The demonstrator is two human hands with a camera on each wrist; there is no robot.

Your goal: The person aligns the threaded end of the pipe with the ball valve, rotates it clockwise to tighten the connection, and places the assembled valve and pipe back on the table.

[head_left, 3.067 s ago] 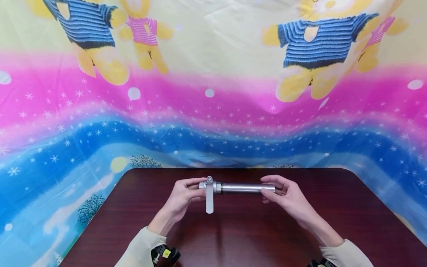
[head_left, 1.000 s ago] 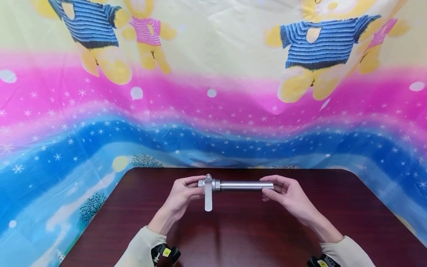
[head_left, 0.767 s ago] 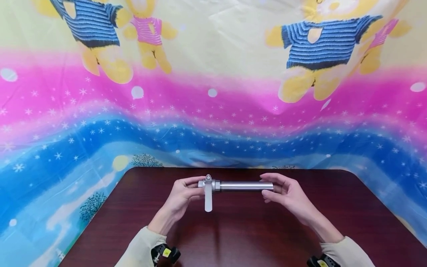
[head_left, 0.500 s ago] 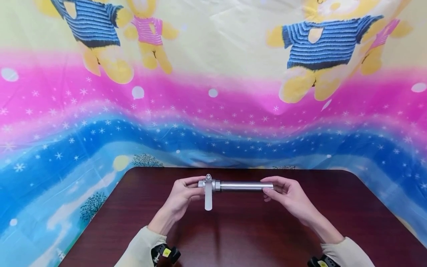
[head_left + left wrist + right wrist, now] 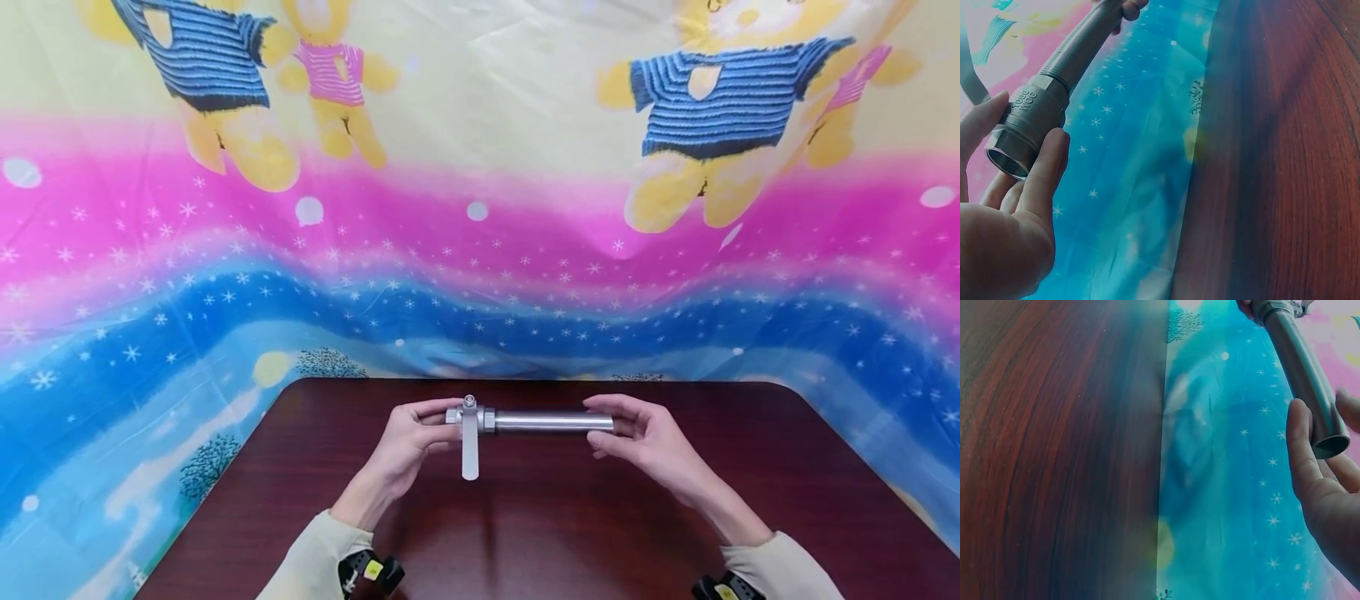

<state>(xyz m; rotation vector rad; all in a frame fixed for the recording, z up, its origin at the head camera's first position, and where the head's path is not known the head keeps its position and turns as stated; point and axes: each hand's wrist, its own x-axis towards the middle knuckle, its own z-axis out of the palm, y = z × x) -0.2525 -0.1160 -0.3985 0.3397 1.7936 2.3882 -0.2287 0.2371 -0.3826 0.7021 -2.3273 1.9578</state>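
Observation:
A silver metal pipe [image 5: 551, 422] with a valve fitting [image 5: 470, 417] at its left end is held level above the dark wooden table [image 5: 525, 533]. A flat lever handle [image 5: 470, 454] hangs down from the valve. My left hand [image 5: 412, 437] pinches the valve body [image 5: 1029, 119] between thumb and fingers. My right hand [image 5: 637, 429] holds the pipe's open right end [image 5: 1329, 440], thumb beside it and fingers curled behind.
A bright cloth with teddy bears and snowflakes [image 5: 480, 208] hangs behind the table and drapes round its far edge. Wrist-worn cameras [image 5: 367, 571] sit at both cuffs. The table's rounded back corners lie left and right of the hands.
The pipe and both hands stay almost still, with only a slight shift of the right fingers on the pipe's end.

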